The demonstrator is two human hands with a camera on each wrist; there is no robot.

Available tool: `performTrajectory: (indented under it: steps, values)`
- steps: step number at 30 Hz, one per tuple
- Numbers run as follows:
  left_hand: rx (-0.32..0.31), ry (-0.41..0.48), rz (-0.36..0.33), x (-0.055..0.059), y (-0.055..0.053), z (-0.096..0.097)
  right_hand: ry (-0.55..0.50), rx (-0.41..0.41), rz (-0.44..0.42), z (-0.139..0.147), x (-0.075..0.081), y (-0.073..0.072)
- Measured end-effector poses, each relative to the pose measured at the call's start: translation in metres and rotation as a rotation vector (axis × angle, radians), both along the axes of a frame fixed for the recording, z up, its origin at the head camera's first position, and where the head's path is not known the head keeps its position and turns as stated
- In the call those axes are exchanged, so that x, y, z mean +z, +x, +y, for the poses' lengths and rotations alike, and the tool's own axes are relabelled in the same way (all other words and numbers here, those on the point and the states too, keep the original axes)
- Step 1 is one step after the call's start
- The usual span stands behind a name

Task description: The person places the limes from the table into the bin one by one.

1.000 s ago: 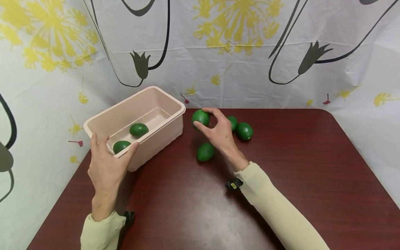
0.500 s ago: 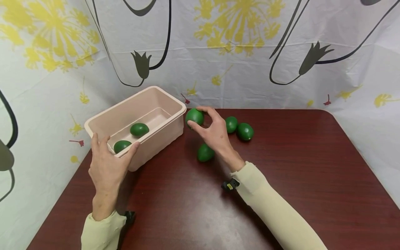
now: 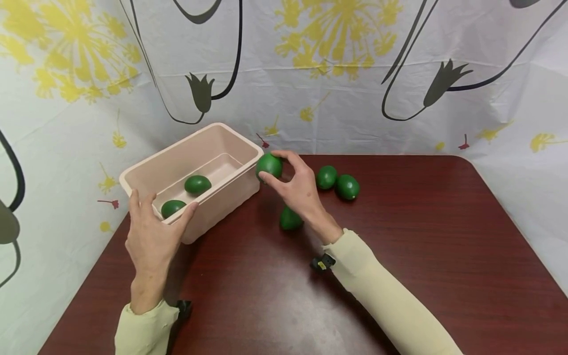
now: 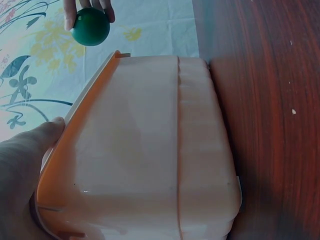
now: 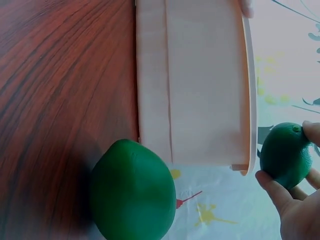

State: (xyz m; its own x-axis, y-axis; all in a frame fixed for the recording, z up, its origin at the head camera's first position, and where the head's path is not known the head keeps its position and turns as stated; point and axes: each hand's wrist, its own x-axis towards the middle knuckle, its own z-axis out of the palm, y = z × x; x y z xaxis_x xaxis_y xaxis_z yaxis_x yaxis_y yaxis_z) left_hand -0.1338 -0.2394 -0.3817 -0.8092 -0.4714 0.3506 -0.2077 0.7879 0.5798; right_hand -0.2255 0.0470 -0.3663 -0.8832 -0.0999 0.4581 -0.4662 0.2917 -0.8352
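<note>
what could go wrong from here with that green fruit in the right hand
The held fruit looks smooth and is pinched between fingers and thumb, so it might slip from the right hand.
It sits right by the bin's near corner, so lowering too soon could knock it against the bin rim.
A loose fruit lies partly hidden behind the hand in the head view; a low sweep might bump it and set it rolling.
</note>
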Motion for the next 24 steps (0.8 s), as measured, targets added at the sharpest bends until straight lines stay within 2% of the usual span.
performTrajectory:
  steps: [10, 17, 24]
  values:
    - [0.003, 0.0, 0.002, -0.001, 0.0, 0.0, -0.012, 0.027, 0.009, -0.009, 0.002, 0.0]
    - [0.001, -0.003, 0.001, -0.001, 0.0, 0.0, 0.001, 0.021, 0.047, -0.016, 0.003, -0.002]
    - [0.004, -0.006, -0.001, -0.001, 0.0, -0.001, -0.033, 0.05, 0.029, -0.022, 0.004, -0.003]
